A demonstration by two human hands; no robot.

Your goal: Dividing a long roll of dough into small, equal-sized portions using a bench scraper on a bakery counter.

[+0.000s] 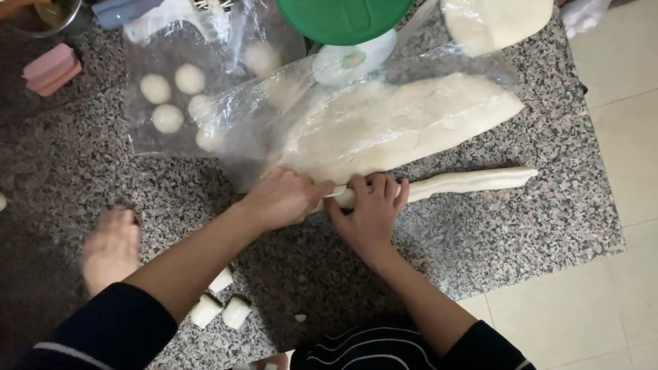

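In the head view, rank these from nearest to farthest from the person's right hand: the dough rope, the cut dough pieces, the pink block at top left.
1. Dough rope: gripped by the right hand, running off to the right.
2. Cut dough pieces: lower left, near the left arm.
3. Pink block: far top-left corner of the stone slab.

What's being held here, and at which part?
Both hands grip the rope of dough at its near, left end: left hand closed over the tip, right hand wrapped around it just beside. The rest lies on the granite slab.
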